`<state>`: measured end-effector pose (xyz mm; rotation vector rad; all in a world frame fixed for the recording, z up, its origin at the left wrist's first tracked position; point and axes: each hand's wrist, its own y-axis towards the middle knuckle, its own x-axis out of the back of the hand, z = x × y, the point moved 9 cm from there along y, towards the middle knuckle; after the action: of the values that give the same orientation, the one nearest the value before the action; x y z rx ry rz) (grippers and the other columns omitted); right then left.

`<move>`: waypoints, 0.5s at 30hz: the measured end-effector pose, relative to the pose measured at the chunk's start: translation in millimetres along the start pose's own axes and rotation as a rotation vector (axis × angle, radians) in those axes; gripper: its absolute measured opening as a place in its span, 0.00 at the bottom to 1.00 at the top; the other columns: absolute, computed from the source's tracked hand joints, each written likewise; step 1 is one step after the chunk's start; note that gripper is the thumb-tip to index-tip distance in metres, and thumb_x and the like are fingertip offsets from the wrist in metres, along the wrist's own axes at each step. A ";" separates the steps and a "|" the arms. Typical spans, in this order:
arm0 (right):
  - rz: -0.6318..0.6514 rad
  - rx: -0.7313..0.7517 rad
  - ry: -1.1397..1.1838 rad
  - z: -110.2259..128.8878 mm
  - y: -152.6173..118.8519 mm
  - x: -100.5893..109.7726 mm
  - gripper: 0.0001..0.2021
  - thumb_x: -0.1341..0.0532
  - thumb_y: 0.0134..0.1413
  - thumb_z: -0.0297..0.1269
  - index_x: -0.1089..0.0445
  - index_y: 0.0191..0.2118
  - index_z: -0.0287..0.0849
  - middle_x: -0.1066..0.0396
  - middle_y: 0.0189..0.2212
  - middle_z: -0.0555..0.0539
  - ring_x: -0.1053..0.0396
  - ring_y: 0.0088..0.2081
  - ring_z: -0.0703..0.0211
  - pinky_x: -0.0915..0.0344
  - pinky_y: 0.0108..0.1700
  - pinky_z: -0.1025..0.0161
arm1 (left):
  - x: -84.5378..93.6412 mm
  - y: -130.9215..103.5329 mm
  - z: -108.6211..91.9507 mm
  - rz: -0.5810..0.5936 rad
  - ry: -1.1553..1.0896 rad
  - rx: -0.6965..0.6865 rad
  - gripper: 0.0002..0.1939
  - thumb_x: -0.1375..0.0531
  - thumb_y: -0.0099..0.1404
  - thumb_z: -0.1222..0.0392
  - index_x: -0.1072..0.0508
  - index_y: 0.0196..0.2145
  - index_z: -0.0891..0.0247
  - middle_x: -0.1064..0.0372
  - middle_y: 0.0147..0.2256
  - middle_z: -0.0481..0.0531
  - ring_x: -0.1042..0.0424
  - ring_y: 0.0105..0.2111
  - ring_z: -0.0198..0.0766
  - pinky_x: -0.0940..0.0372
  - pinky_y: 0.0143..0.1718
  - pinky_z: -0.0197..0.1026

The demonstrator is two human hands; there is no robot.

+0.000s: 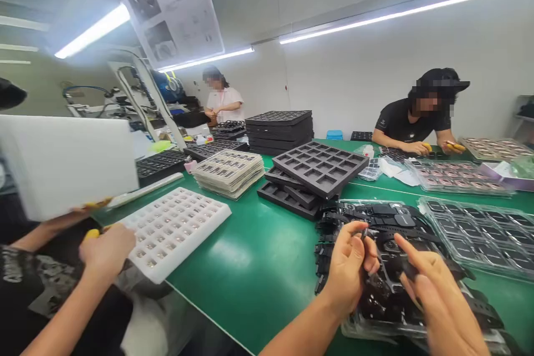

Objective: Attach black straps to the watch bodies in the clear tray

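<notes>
My left hand (pixel 349 267) pinches a small dark part (pixel 364 233) between thumb and fingers, above a clear plastic tray (pixel 421 217) piled with black watch straps and parts. My right hand (pixel 434 283) is close beside it, fingers curled around a black strap piece (pixel 406 270) over the same pile. Both hands hover over the green table (pixel 250 256) at its near edge.
Black foam trays (pixel 319 167) are stacked ahead, with a taller stack (pixel 279 130) behind. A clear tray (pixel 479 233) lies to the right. A co-worker at left handles a white tray (pixel 175 231) and a white sheet (pixel 67 161). Two more people work at the far side.
</notes>
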<state>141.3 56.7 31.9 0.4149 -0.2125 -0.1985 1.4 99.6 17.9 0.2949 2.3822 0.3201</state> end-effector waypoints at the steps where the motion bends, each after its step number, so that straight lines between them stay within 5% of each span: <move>1: -0.068 -0.007 0.008 -1.3 -1.7 2.8 0.21 0.41 0.63 0.54 0.29 0.56 0.50 0.28 0.41 0.44 0.27 0.40 0.49 0.28 0.44 0.54 | -0.8 1.0 2.3 0.013 -0.017 0.015 0.22 0.36 0.67 0.42 0.32 0.49 0.58 0.38 0.28 0.44 0.46 0.21 0.26 0.45 0.27 0.33; 3: -0.155 0.004 0.078 -4.4 -2.9 4.8 0.16 0.34 0.59 0.48 0.28 0.50 0.50 0.26 0.42 0.45 0.26 0.44 0.49 0.28 0.48 0.55 | -3.4 0.8 7.2 0.054 0.010 0.035 0.22 0.35 0.66 0.43 0.31 0.49 0.59 0.38 0.27 0.43 0.44 0.22 0.26 0.46 0.27 0.33; 7: -0.123 -0.010 0.218 -12.5 1.3 -3.9 0.10 0.28 0.53 0.45 0.24 0.39 0.49 0.22 0.38 0.45 0.23 0.41 0.48 0.25 0.45 0.55 | -4.8 -4.4 14.8 0.071 0.093 0.066 0.24 0.33 0.62 0.42 0.26 0.46 0.62 0.38 0.27 0.44 0.44 0.23 0.26 0.47 0.26 0.32; 15: -0.141 0.116 0.134 3.0 2.5 -4.3 0.04 0.29 0.55 0.40 0.19 0.38 0.52 0.22 0.41 0.45 0.23 0.43 0.48 0.24 0.45 0.54 | -0.8 -4.7 13.0 -0.005 0.116 0.113 0.22 0.31 0.61 0.45 0.22 0.45 0.63 0.33 0.32 0.49 0.40 0.27 0.28 0.44 0.28 0.32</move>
<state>136.8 58.7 35.0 0.5568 -0.0631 -0.2969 10.2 96.9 7.6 0.3306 2.5199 0.2049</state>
